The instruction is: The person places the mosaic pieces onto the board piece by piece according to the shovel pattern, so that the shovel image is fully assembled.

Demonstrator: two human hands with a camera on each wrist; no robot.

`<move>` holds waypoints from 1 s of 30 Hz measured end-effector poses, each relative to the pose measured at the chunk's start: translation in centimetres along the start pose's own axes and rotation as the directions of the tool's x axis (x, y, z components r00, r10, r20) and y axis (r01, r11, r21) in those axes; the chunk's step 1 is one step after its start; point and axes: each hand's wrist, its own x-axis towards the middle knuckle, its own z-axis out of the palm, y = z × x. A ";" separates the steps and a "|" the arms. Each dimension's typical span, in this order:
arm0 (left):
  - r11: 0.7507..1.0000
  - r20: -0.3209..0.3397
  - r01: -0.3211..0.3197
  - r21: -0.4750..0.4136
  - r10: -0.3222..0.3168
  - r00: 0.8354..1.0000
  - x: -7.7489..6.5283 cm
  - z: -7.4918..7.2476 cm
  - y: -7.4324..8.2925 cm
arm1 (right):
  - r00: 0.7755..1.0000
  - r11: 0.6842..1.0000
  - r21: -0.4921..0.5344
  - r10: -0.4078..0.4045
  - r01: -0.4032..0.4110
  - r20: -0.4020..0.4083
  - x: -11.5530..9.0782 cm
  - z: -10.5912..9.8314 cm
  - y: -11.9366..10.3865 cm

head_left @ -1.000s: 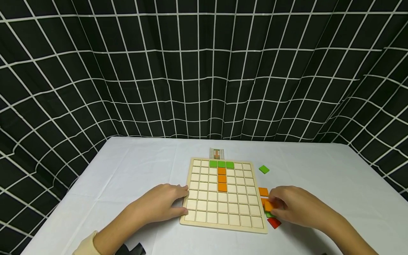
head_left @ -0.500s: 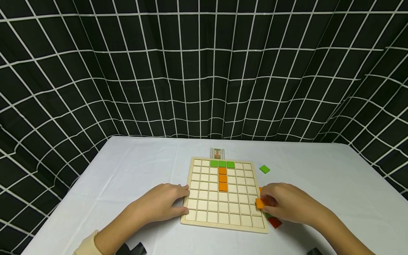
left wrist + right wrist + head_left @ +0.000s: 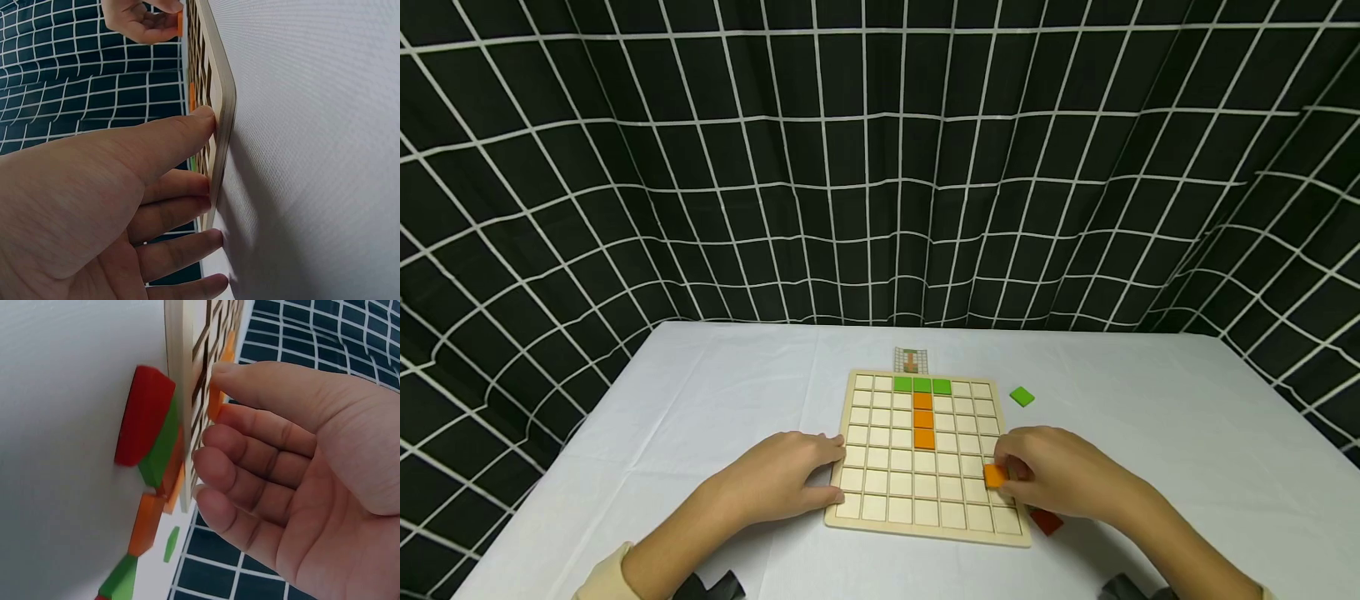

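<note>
My right hand [image 3: 1067,471] pinches an orange square tile [image 3: 994,476] between thumb and finger. It holds the tile over the right side of a pale wooden grid board [image 3: 925,533]. On the board, several green tiles [image 3: 922,385] lie along the far row, and a column of orange tiles [image 3: 922,419] runs down from the middle one. My left hand [image 3: 786,475] rests at the board's left edge; in the left wrist view its thumb [image 3: 181,134] touches the rim, with the other fingers loosely extended beside it.
A red tile [image 3: 147,415], a green tile [image 3: 159,453] and an orange tile [image 3: 147,522] lie among others along the board's right edge. A lone green tile [image 3: 1022,397] sits farther back. Behind the board is a small pattern card [image 3: 911,361]. A black gridded curtain [image 3: 880,167] encloses the table.
My right hand has carried the orange tile leftward, from the loose tiles to over the board's right side. My left hand has stayed at the left edge.
</note>
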 end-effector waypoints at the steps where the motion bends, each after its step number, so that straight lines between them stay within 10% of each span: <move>1: 1.000 -0.001 0.000 -0.001 0.000 1.000 0.0 0.0 0.0 | 1.000 1.000 -0.002 -0.005 0.005 0.000 0.1 0.1 0.0; 30: 1.000 -0.002 -0.003 0.002 0.003 1.000 0.0 0.0 0.0 | 0.999 1.000 0.010 -0.011 0.011 0.037 2.0 0.9 -1.1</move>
